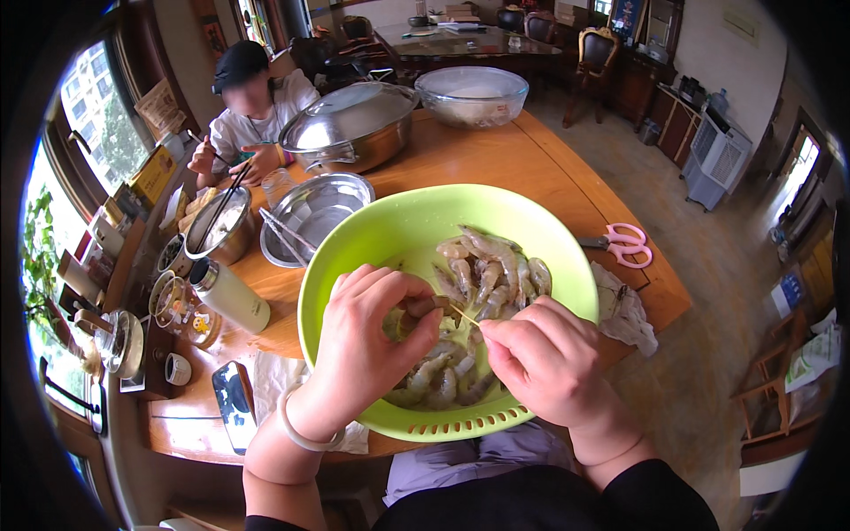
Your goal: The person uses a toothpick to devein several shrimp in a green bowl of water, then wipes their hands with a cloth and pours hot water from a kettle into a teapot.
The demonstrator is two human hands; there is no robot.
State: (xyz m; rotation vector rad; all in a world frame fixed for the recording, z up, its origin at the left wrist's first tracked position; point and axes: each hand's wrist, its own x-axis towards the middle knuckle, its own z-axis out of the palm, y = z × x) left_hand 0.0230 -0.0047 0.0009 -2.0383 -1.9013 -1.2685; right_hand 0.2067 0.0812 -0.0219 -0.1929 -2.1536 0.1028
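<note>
My left hand, with a pale bangle at the wrist, holds a raw shrimp over a green plastic basin. Pinched in my right hand is a thin wooden toothpick, its far end at the shrimp. Below and beyond both hands, several raw shrimp lie in the basin in two groups, one at the upper right and one at the bottom. The basin has a row of slots along its near rim. Pink-handled scissors lie to the right of the basin, beside a crumpled tissue with dark scraps on it.
Left of the basin are a metal bowl with tongs, a bowl of white food with chopsticks, a bottle and a phone. Beyond stand a lidded steel pan and a glass bowl. A person sits at the far left.
</note>
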